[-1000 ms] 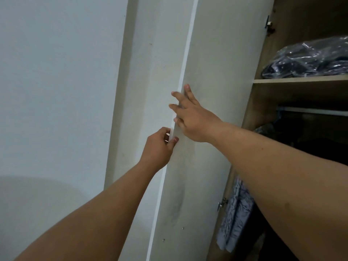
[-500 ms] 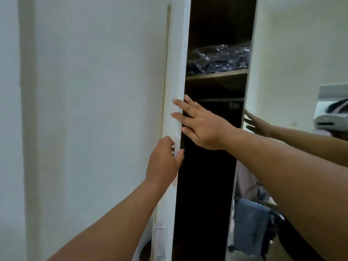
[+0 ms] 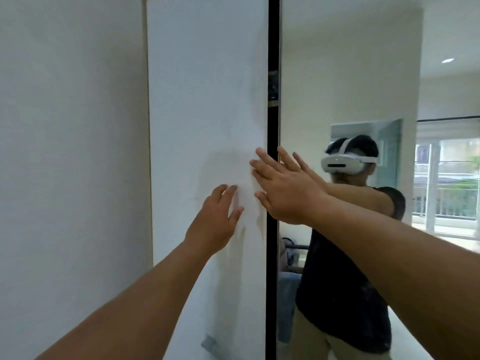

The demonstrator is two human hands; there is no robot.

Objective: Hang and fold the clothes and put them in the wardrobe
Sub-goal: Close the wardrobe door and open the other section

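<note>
Two wardrobe doors — a white door (image 3: 207, 100) left, a mirrored door (image 3: 337, 74) right — one narrow dark gap (image 3: 272, 255) between. Left hand (image 3: 215, 222), fingers spread flat, presses the white door; right hand (image 3: 283, 190), fingers straight, spans the gap's edge.

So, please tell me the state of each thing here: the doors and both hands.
white wardrobe door: nearly shut, a narrow dark gap remains
mirrored door: shut, reflecting the person
left hand: open, flat on the white door
right hand: open, fingers straight, across the gap
</note>
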